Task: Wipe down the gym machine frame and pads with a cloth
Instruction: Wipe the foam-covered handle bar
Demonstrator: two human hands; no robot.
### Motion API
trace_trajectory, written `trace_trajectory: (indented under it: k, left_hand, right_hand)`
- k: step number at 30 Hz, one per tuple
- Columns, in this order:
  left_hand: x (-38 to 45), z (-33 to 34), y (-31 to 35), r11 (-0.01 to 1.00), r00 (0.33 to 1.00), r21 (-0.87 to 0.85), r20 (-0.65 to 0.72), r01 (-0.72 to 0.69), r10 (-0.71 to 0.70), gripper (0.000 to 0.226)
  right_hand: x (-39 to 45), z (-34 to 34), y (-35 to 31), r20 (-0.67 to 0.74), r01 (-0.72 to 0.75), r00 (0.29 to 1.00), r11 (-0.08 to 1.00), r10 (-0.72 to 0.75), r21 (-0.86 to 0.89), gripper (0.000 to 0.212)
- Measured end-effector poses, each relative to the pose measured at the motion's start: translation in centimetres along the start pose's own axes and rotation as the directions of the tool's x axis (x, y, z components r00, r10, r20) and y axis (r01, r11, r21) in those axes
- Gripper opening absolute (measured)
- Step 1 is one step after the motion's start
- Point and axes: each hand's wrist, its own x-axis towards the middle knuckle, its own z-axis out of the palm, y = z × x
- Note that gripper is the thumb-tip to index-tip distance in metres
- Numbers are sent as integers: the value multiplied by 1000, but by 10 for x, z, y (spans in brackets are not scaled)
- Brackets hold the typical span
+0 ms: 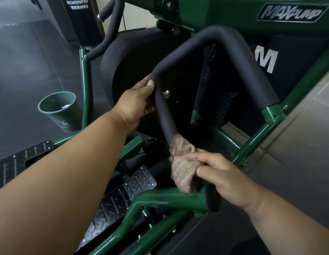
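Note:
A green gym machine frame [180, 198] fills the view, with a bent handle bar wrapped in black foam [213, 40] arching across the middle. My left hand [136, 103] grips the foam bar at its left bend, thumb on top. My right hand [224, 178] holds a brown cloth [184, 169] wrapped around the lower end of the foam bar, just above where it joins the green tube. A large round black pad [134, 57] sits behind the bar.
A green cup [59, 109] stands on the dark floor at the left. Black tread-plate footrests [121, 197] lie below my arms. A tiled wall [307, 144] runs along the right. A second black machine [81, 17] stands at the back left.

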Motion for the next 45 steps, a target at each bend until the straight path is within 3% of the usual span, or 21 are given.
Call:
trace_trajectory:
  k: [2, 8, 13, 16, 19, 22, 25, 30, 35, 39, 45]
  left_hand:
    - [1, -1, -1, 1000, 1000, -3, -2, -6, 6, 49]
    - [-3, 6, -1, 999, 999, -23, -26, -45, 44, 54]
    - [-5, 11, -4, 996, 999, -85, -33, -40, 37, 50]
    - [-6, 11, -2, 998, 999, -49, -34, -42, 41, 51]
    - [-7, 11, 0, 998, 999, -42, -31, -42, 41, 51]
    - [-6, 11, 0, 995, 999, -98, -31, -34, 31, 47]
    - [-6, 11, -2, 988, 1000, -151, -19, -15, 12, 48]
    - [-8, 10, 1, 981, 999, -192, 51, -7, 17, 47]
    - [-12, 10, 2, 992, 999, -126, 32, -33, 37, 36]
    - [-11, 8, -2, 994, 998, -108, 44, -34, 39, 39]
    - [-12, 7, 0, 998, 998, -61, 50, -28, 31, 43]
  right_hand:
    - [4, 2, 1, -50, 14, 999, 1000, -15, -11, 27]
    - [48, 7, 3, -163, 37, 985, 994, -54, -107, 28]
    - [35, 9, 6, -258, 67, 960, 986, -105, -151, 28]
    - [23, -2, 4, -140, 4, 990, 974, -37, -227, 37]
    - [31, -7, -7, -159, 61, 979, 923, -130, -380, 23]
    - [50, -1, -16, -221, 140, 946, 914, -238, -381, 21]
    - [83, -2, -18, -308, 213, 889, 901, -339, -378, 18]
    - [151, -4, -33, -441, 265, 815, 918, -376, -294, 5]
    - [182, 4, -46, -545, 321, 669, 858, -505, -401, 6]
    - [186, -3, -44, -564, 357, 594, 817, -573, -453, 9]
    - [186, -9, -41, -654, 378, 407, 769, -638, -515, 7]
